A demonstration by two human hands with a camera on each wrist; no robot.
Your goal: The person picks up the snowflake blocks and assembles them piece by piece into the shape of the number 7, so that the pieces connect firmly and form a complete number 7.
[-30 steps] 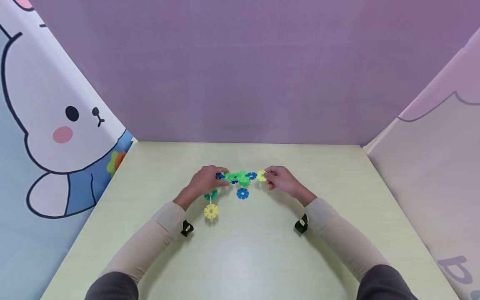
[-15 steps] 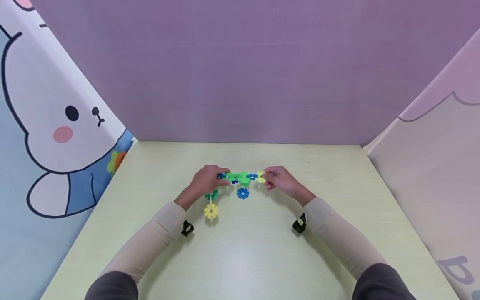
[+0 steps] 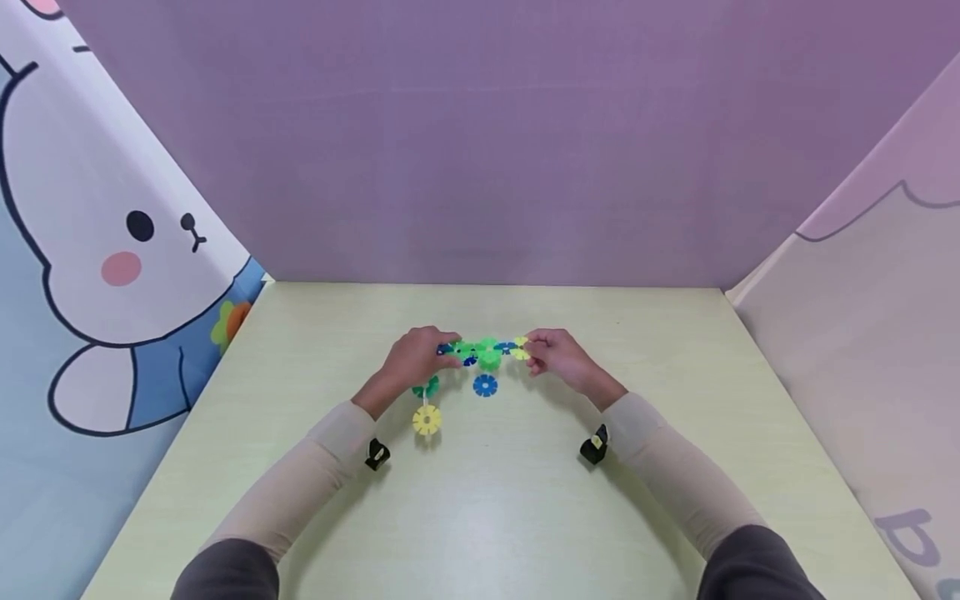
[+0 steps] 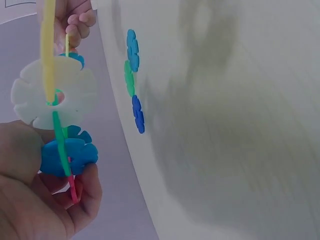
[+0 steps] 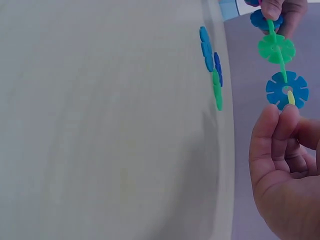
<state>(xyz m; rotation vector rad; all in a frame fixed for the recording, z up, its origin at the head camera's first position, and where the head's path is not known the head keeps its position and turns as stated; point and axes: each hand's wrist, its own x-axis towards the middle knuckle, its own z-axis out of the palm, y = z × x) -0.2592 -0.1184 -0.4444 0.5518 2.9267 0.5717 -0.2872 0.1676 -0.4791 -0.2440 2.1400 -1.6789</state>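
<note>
The right hand (image 3: pixel 562 358), just right of the frame's centre, pinches a yellow disc (image 3: pixel 521 348) between thumb and fingertips; from the right wrist it shows edge-on, set across the light-blue disc (image 5: pixel 276 90). Whether it is fully seated I cannot tell. Left of centre, the left hand (image 3: pixel 415 357) has thumb and fingers curled about a blue disc (image 4: pixel 75 157), a bright green disc (image 5: pixel 276 49) linking across between the hands. Below it, lower left of centre, a lower yellow disc (image 3: pixel 427 420) hangs from a white disc (image 4: pixel 75 90). Mid-frame on the table (image 3: pixel 480 508) lie a loose blue disc (image 3: pixel 485 385), a green one and a dark blue one.

To my eye, this join wants slot facing slot and a straight push, without twisting. The left grip sits well back from it, so the links between could flex; holding nearer the light-blue disc should steady them.
</note>
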